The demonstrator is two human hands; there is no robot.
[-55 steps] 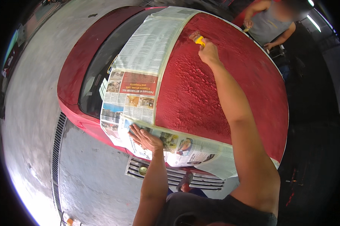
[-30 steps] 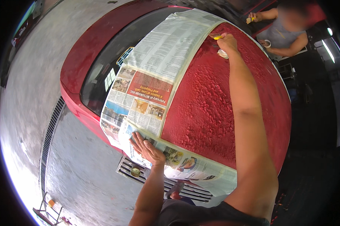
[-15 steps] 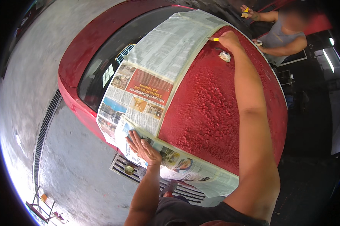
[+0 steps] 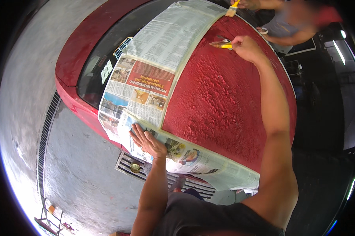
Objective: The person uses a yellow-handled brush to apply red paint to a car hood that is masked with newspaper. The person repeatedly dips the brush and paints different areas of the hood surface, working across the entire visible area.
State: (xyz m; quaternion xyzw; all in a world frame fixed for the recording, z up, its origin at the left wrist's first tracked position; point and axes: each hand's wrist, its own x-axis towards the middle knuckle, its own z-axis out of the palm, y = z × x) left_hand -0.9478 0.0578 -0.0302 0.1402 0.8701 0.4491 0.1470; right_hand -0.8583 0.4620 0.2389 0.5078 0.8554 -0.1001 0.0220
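My right hand [image 4: 248, 48] grips a paintbrush [image 4: 224, 45] by its yellow handle, bristles pointing left over the far part of a red car panel [image 4: 213, 98]. Wrinkled, bubbled paint covers much of that panel. Whether the bristles touch it I cannot tell. Behind the brush a small whitish patch [image 4: 225, 39] is partly hidden. My left hand [image 4: 149, 143] lies flat, fingers spread, on the masking newspaper [image 4: 150, 94] that borders the panel, taped along its edge.
Across the car a co-worker holds another yellow-handled brush [image 4: 232, 9] at the panel's far corner and a round white object [image 4: 263, 30] in the other hand. Dark car glass [image 4: 94, 67] lies left of the newspaper. A small open can [image 4: 135, 168] stands on a floor grate [image 4: 126, 162].
My right hand has drawn the brush nearer, from the far left edge toward the whitish patch. The co-worker's brush has come down to the panel's far corner. My left hand stays on the newspaper.
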